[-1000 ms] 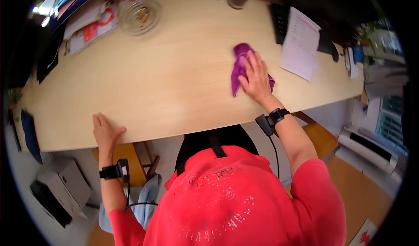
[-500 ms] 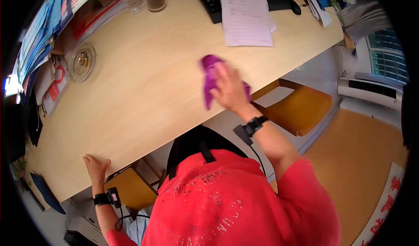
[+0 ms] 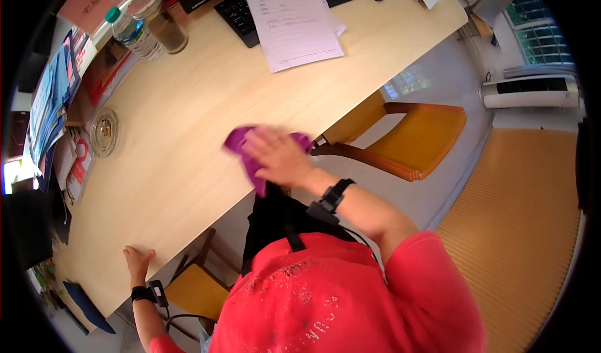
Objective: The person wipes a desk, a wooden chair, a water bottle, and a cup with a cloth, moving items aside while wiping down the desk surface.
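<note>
My right hand presses down on a purple cloth at the near edge of the wooden desk, holding it against the top. Blur softens its fingers, and part of the cloth is hidden under the palm. Farther left, my left hand rests on the desk edge with thumb and fingers apart and nothing in it. Each wrist wears a black strap with a small device and a cable.
Printed sheets overlap a black keyboard. A water bottle, a lidded cup and a glass ashtray stand along the far left, near stacked folders. Yellow-seated chairs are by the near edge.
My right hand has slid the purple cloth left along the desk's near side. The whole view has shifted, showing more of the bottle and cup. My left hand stays at the edge.
</note>
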`<state>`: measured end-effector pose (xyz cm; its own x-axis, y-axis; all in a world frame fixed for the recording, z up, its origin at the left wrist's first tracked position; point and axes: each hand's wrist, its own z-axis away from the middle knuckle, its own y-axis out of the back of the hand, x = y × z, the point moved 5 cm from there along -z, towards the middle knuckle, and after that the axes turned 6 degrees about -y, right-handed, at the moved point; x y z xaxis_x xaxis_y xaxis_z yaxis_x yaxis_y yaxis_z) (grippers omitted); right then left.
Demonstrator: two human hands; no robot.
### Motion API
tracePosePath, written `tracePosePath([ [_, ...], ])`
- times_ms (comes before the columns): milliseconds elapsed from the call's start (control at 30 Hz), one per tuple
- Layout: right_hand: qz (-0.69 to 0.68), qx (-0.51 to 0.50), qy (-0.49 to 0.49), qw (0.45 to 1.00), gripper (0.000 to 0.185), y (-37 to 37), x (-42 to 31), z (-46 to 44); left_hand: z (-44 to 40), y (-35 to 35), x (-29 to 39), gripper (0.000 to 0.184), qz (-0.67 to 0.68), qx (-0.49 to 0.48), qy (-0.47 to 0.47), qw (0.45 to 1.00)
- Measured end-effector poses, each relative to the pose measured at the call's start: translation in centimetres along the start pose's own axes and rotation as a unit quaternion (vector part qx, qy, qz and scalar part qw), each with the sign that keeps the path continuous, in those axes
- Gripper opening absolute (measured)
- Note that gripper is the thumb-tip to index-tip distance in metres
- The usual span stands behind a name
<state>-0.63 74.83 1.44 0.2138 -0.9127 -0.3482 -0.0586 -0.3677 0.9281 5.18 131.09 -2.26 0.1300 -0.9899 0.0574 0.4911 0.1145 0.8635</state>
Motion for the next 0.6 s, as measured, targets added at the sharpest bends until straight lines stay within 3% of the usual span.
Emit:
tracePosePath([
  [67,-0.112,0.056,-0.195,0.973,0.055,4.5,5.7,0.8,0.3,0.6,0.8,0.090,0.011,0.001,-0.013,1.000],
  [100,0.030,0.143,-0.178,0.973,0.055,5.1,8.9,2.4,0.3,0.2,0.4,0.090,0.013,0.020,-0.025,0.999],
  [133,0.066,0.113,-0.281,0.951,0.056,5.5,12.8,3.6,0.4,0.1,0.1,0.090,0.014,0.039,-0.037,0.998],
  [167,0.248,0.074,-0.342,0.904,0.063,5.2,16.5,4.5,0.1,-0.3,-0.3,0.090,0.003,0.034,-0.038,0.999],
  [200,0.234,0.016,-0.442,0.866,0.069,6.0,20.0,4.7,-0.4,-0.6,-0.5,0.090,-0.007,0.031,-0.038,0.999],
  [233,0.221,0.018,-0.501,0.837,0.071,6.9,22.1,4.7,-0.5,-0.5,-0.8,0.090,-0.016,0.029,-0.031,0.999],
  [267,0.197,0.032,-0.548,0.812,0.072,7.2,23.2,4.3,-0.3,-0.1,-0.2,0.082,-0.007,-0.012,-0.051,0.999],
  [300,0.172,0.047,-0.575,0.799,0.074,6.7,23.6,3.9,-1.9,-2.4,-4.2,0.070,0.003,0.074,-0.102,0.992],
  [333,0.175,0.027,-0.581,0.794,0.075,6.0,22.4,3.1,0.6,0.1,0.2,0.073,0.072,0.035,-0.062,0.995],
  [400,0.179,0.048,-0.495,0.849,0.073,4.2,16.4,1.9,-0.3,-1.1,-0.7,0.097,0.015,0.010,-0.035,0.999],
  [467,0.143,0.138,-0.289,0.937,0.070,1.5,9.5,1.3,0.6,-0.2,1.0,0.109,0.058,0.013,0.001,0.998],
  [533,0.118,0.079,-0.132,0.981,0.073,-0.9,2.5,0.0,1.6,0.2,1.8,0.109,0.046,0.065,0.013,0.997],
  [600,-0.004,-0.016,-0.033,0.999,0.074,-2.1,-4.2,-1.9,2.1,0.9,2.8,0.108,0.055,0.061,0.010,0.997],
])
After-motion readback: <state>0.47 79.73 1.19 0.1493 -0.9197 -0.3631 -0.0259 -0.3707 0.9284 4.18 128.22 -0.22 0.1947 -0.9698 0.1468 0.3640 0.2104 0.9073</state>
